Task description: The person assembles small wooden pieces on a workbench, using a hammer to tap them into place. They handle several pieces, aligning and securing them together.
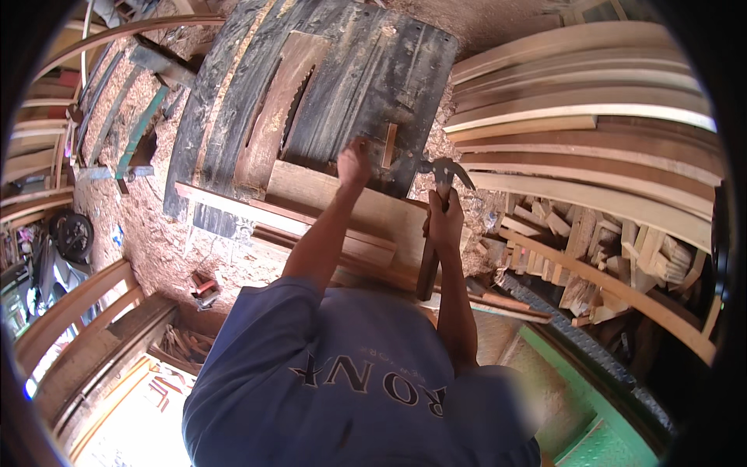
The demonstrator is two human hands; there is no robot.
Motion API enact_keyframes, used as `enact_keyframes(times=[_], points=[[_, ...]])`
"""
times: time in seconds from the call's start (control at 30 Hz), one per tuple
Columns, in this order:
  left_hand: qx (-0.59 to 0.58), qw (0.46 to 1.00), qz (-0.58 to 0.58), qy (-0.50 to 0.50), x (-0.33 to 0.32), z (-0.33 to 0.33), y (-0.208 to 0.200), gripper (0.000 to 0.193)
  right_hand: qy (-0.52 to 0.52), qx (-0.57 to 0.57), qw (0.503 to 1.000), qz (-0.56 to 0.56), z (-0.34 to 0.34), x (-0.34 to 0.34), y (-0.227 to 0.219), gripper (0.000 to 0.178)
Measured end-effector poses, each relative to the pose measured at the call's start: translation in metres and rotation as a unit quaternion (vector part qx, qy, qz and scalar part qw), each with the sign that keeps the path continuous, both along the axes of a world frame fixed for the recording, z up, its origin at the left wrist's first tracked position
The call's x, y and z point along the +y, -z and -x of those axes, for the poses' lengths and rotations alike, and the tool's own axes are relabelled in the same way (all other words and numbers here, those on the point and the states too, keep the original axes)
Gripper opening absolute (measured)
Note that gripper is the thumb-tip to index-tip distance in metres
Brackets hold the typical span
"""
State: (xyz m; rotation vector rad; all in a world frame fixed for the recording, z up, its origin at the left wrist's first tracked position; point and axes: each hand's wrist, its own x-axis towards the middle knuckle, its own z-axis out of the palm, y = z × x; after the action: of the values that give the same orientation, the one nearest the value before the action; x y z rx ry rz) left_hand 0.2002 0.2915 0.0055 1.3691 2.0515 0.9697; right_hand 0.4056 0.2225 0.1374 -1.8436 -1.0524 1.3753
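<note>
Right hand [445, 223] grasping claw hammer [444, 171] by the handle, head up, near the dark saw table's [373, 86] right edge. Left hand [355, 162] near a small wood strip [390, 145], fingers curled (can't tell if holding anything), forearm crossing a pale board [303, 187].
</note>
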Motion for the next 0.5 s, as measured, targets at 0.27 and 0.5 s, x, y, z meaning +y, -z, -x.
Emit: enact_keyframes(times=[0.27, 0.5], points=[[0.129, 0.943, -0.026, 0.305, 0.032, 0.051, 0.009, 0.022, 0.11, 0.077, 0.99, 0.033, -0.018, -0.075, -0.006, 0.019], [0.228, 0.857, -0.129, 0.444, 0.04, 0.077, 0.01, 0.016, 0.138, 0.05, 0.989, 0.029, -0.025, -0.105, -0.001, 0.015]])
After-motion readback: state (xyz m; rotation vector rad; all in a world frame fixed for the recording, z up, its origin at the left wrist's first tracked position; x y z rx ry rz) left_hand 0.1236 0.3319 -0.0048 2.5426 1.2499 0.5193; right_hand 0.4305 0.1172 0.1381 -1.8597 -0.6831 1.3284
